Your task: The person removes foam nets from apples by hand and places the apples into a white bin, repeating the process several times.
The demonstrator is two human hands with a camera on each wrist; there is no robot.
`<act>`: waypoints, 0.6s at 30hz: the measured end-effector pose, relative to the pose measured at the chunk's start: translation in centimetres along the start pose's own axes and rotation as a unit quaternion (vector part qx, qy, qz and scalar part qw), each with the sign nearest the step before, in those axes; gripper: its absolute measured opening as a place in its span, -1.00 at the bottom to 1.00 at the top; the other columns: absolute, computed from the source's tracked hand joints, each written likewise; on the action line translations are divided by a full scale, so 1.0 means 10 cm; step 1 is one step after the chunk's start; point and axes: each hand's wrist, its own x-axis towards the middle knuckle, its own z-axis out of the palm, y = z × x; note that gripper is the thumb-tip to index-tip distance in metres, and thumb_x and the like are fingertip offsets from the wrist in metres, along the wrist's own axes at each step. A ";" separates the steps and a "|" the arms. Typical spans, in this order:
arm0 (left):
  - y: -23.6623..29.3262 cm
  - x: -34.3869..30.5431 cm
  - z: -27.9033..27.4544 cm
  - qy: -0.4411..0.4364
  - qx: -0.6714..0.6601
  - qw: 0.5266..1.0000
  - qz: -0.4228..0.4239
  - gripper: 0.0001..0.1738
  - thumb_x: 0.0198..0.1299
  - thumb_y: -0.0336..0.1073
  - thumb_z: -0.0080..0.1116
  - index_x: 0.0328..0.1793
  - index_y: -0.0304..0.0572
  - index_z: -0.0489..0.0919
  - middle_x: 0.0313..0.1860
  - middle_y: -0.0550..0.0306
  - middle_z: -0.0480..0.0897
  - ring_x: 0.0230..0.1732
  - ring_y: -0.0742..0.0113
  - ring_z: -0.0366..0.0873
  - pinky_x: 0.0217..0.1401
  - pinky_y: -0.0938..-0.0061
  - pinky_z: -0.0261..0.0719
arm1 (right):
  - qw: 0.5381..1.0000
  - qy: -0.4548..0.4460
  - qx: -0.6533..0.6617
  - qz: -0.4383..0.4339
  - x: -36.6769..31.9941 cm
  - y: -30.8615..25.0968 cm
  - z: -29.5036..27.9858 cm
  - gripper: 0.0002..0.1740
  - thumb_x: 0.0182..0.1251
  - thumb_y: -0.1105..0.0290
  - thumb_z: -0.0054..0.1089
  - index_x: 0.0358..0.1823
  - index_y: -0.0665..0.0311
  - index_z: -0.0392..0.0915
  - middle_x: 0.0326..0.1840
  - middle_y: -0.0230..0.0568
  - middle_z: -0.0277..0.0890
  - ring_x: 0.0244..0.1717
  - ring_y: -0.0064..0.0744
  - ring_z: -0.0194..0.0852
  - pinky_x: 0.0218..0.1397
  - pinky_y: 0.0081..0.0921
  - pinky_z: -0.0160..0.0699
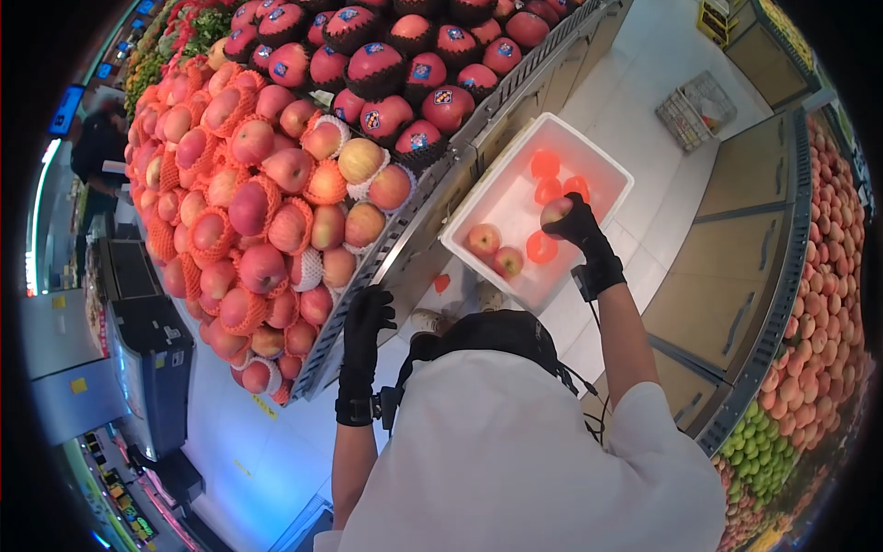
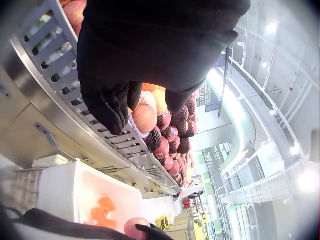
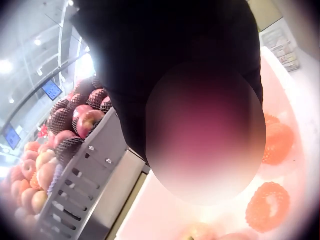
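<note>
My right hand point(image 1: 583, 237), in a black glove, grips an apple point(image 1: 556, 212) over a white foam box point(image 1: 614, 164). Seen from the right wrist, the gripped apple point(image 3: 205, 135) is blurred and close to the lens. In the box lie a few apples point(image 1: 484, 240) at the near left and several orange foam nets point(image 1: 542, 247). My gloved left hand point(image 1: 369, 322) is by the rail of the fruit stand, holding nothing; its fingers point(image 2: 112, 107) are bent loosely beside the slatted edge in the left wrist view.
Apples in foam nets point(image 1: 262, 267) are heaped on the stand at left, with dark-netted red apples point(image 1: 377, 70) behind. A wire basket point(image 1: 696, 110) stands on the floor beyond the box. Cabinets point(image 1: 717, 285) and peach-coloured fruit point(image 1: 823, 276) line the right. An orange net point(image 1: 441, 282) lies on the floor.
</note>
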 end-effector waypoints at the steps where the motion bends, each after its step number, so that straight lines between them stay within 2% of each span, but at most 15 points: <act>1: -0.04 -0.01 -0.04 0.005 0.000 1.000 -0.003 -0.58 0.46 -0.17 0.05 0.33 -0.21 0.46 0.05 0.09 0.64 -0.13 0.40 0.58 -0.11 0.49 0.58 | 1.000 -0.016 0.010 0.010 -0.05 0.00 0.03 -0.18 -0.15 0.21 0.57 0.19 0.30 0.39 0.03 -0.17 0.57 0.01 -0.36 0.60 0.06 -0.38 0.61; 3: -0.06 -0.04 -0.05 0.016 -0.004 1.000 -0.013 -0.58 0.47 -0.17 0.05 0.33 -0.22 0.46 0.04 0.09 0.64 -0.14 0.40 0.58 -0.11 0.50 0.58 | 0.998 -0.048 0.030 0.030 -0.24 0.02 0.14 -0.27 0.01 0.22 0.47 0.22 0.29 0.39 0.06 -0.22 0.57 0.01 -0.36 0.61 0.10 -0.40 0.61; 4: -0.06 -0.05 -0.05 0.022 -0.007 1.000 -0.018 -0.59 0.47 -0.17 0.04 0.33 -0.22 0.46 0.04 0.09 0.64 -0.14 0.41 0.58 -0.12 0.50 0.58 | 0.984 -0.053 0.165 0.041 -0.30 0.15 0.23 -0.35 0.08 0.25 0.39 0.21 0.31 0.41 0.05 -0.21 0.57 0.00 -0.34 0.62 0.13 -0.39 0.61; 6: -0.07 -0.06 -0.05 0.025 -0.015 0.999 -0.028 -0.59 0.47 -0.17 0.03 0.33 -0.23 0.46 0.04 0.08 0.64 -0.15 0.41 0.58 -0.12 0.50 0.58 | 0.902 -0.059 0.422 0.063 -0.32 0.50 0.48 -0.51 0.23 0.31 0.24 0.18 0.34 0.46 0.05 -0.20 0.58 -0.02 -0.30 0.63 0.18 -0.38 0.60; 8: -0.08 -0.08 -0.03 0.028 -0.019 0.999 -0.034 -0.59 0.48 -0.17 0.03 0.33 -0.23 0.46 0.04 0.08 0.64 -0.15 0.41 0.58 -0.12 0.51 0.58 | 0.910 -0.075 0.393 0.111 -0.12 0.69 0.69 -0.12 -0.36 0.45 0.60 0.14 0.51 0.42 -0.20 -0.08 0.64 -0.21 -0.32 0.66 -0.17 -0.34 0.64; 9: -0.07 -0.09 -0.01 0.030 -0.019 0.999 -0.035 -0.59 0.48 -0.17 0.02 0.32 -0.24 0.46 0.04 0.07 0.64 -0.15 0.41 0.58 -0.13 0.51 0.58 | 0.926 -0.099 0.339 0.134 0.04 0.97 0.82 -0.08 -0.38 0.45 0.61 0.17 0.52 0.40 -0.21 -0.06 0.65 -0.22 -0.27 0.68 -0.18 -0.31 0.66; 12: -0.09 -0.11 -0.02 0.031 -0.023 0.999 -0.036 -0.58 0.48 -0.16 0.02 0.32 -0.25 0.46 0.04 0.07 0.65 -0.15 0.40 0.59 -0.13 0.50 0.59 | 0.954 -0.085 0.242 0.158 0.57 2.17 1.49 -0.13 -0.43 0.45 0.62 0.11 0.46 0.48 -0.24 -0.04 0.67 -0.24 -0.19 0.71 -0.17 -0.26 0.68; 14: -0.08 -0.13 -0.03 0.037 -0.024 0.998 -0.041 -0.58 0.48 -0.15 0.03 0.31 -0.26 0.47 0.03 0.08 0.65 -0.15 0.40 0.59 -0.13 0.50 0.60 | 0.970 -0.059 0.145 0.183 0.57 2.12 1.60 -0.23 -0.42 0.43 0.62 0.02 0.40 0.56 -0.23 -0.03 0.68 -0.22 -0.18 0.72 -0.14 -0.26 0.68; 15: -0.07 -0.15 -0.03 0.043 -0.022 0.998 -0.045 -0.58 0.48 -0.15 0.03 0.31 -0.26 0.47 0.03 0.08 0.65 -0.15 0.40 0.60 -0.14 0.49 0.60 | 0.977 -0.080 0.058 0.190 0.57 2.12 1.58 -0.29 -0.38 0.41 0.61 -0.02 0.37 0.59 -0.22 -0.03 0.69 -0.18 -0.17 0.72 -0.11 -0.26 0.68; 18: -0.09 -0.18 -0.07 0.055 -0.019 0.997 -0.056 -0.57 0.48 -0.14 0.03 0.31 -0.27 0.47 0.02 0.09 0.65 -0.15 0.40 0.60 -0.13 0.49 0.60 | 0.954 -0.145 -0.202 0.165 0.12 0.95 1.13 -0.47 -0.25 0.32 0.57 -0.12 0.27 0.66 -0.17 -0.01 0.70 -0.08 -0.13 0.72 -0.01 -0.28 0.68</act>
